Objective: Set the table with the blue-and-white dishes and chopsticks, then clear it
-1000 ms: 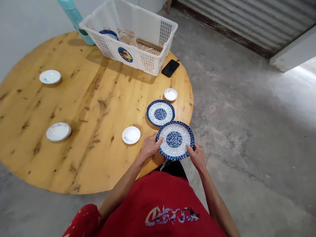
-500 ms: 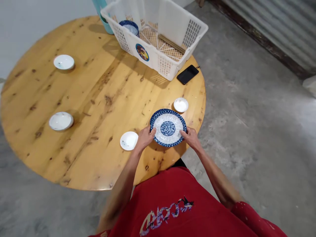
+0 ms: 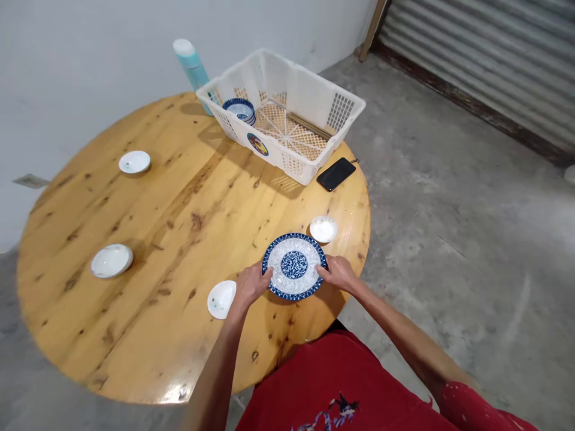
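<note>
A round plate (image 3: 294, 281) with a dark blue patterned rim and blue centre is gripped by both hands near the table's front right edge. My left hand (image 3: 254, 282) is closed on its left rim, thumb on top. On the opposite rim my right hand (image 3: 338, 272) is closed the same way. Whether the plate's underside touches the table cannot be made out. A small white bowl (image 3: 323, 229) stands just beyond the plate. Left of my left hand lies a white dish (image 3: 221, 299), partly covered by that hand.
The round wooden table (image 3: 179, 239) also bears a white bowl (image 3: 112, 261) and another white bowl (image 3: 135, 162) on the left. At the back are a white plastic basket (image 3: 287, 161) holding blue bowls (image 3: 239, 111) and chopsticks (image 3: 309, 125), a black phone (image 3: 336, 174) and a turquoise bottle (image 3: 192, 67).
The view has tilted up, so the table sits lower and the whole bottle and basket show. Both hands still hold the plate, in nearly the same place over the table.
</note>
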